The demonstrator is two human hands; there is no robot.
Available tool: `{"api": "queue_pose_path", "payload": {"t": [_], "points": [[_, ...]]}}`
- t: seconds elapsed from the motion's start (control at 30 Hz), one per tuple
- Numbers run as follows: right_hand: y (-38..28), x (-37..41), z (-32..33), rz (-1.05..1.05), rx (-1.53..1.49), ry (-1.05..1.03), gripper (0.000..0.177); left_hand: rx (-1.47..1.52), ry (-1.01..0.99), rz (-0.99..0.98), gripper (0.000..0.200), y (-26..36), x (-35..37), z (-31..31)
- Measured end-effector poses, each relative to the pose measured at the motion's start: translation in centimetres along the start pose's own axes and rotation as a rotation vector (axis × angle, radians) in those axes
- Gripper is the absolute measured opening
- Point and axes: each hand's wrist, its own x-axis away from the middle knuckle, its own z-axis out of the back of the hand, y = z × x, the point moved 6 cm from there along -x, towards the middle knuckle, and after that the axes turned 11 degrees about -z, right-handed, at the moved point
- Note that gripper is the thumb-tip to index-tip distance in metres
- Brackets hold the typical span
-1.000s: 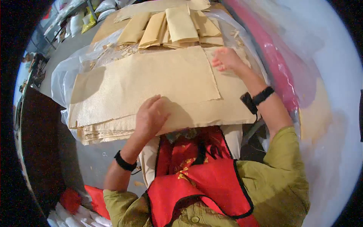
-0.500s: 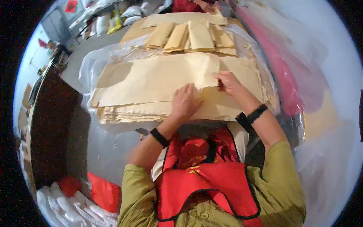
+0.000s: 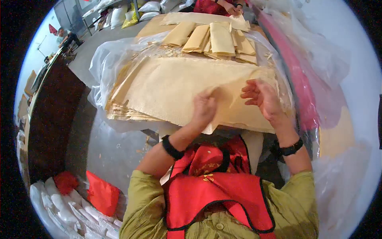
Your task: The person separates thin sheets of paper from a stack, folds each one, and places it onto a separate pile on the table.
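Observation:
A tan paper sheet (image 3: 171, 89) is lifted off the stack of tan sheets (image 3: 119, 113) on the table. My left hand (image 3: 203, 108) grips the sheet's near edge, fingers curled over it. My right hand (image 3: 262, 97) is raised just right of it, fingers spread, close against the same sheet; whether it pinches the paper I cannot tell. Both wrists wear black bands. A red apron and olive sleeves fill the bottom of the view.
Several folded tan bundles (image 3: 221, 38) lie at the far end of the table on clear plastic (image 3: 101, 67). Another person's hands (image 3: 230, 7) work at the far edge. A red plastic roll (image 3: 296, 75) runs along the right. White and red bags (image 3: 83, 203) lie on the floor.
The top sheet has been lifted and pulled toward me. My right hand came back from the far right corner to the near edge beside my left hand.

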Motion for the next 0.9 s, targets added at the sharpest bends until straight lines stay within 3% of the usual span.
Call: {"api": "queue_pose_path", "payload": {"t": [0.07, 0.13, 0.23, 0.37, 0.47, 0.6, 0.73, 0.8, 0.83, 0.87, 0.9], "points": [[2.4, -1.6, -1.0, -0.081, 0.167, 0.027, 0.031, 0.152, 0.218, 0.296, 0.017, -2.8, 0.6, 5.0], [4.9, -2.8, -1.8, -0.192, 0.332, 0.023, 0.034, 0.218, 0.437, 0.386, 0.017, -1.6, 1.1, 9.4], [9.2, -4.3, -2.5, -0.374, 0.409, -0.103, 0.042, 0.120, 0.580, 0.572, 0.016, -3.0, 3.3, 15.3], [11.7, -3.1, -5.1, -0.517, 0.389, -0.146, 0.056, 0.139, 0.533, 0.709, 0.020, -5.5, 5.7, 17.2], [13.0, -2.2, -6.8, -0.561, 0.239, -0.118, 0.061, 0.094, 0.455, 0.811, 0.026, -3.4, 5.5, 17.0], [13.8, -1.6, -9.2, -0.606, 0.145, -0.194, 0.054, 0.171, 0.277, 0.947, 0.036, -2.6, 8.6, 17.8], [15.4, -3.9, -9.4, -0.368, 0.183, -0.078, 0.038, 0.196, 0.185, 1.166, 0.045, -2.5, 12.9, 16.9], [14.3, -4.2, -9.4, -0.313, 0.178, -0.055, 0.031, 0.367, 0.180, 1.049, 0.048, -2.8, 12.8, 16.4], [13.3, -4.7, -9.8, -0.124, 0.021, -0.154, 0.027, 0.466, 0.224, 0.999, 0.049, -3.0, 12.3, 16.2], [13.1, -4.8, -9.2, -0.167, 0.048, -0.157, 0.028, 0.566, 0.262, 0.948, 0.049, -3.1, 11.8, 15.9], [11.8, -4.2, -8.7, -0.210, 0.076, -0.155, 0.029, 0.441, 0.354, 0.931, 0.050, -2.6, 11.0, 16.3]]}}
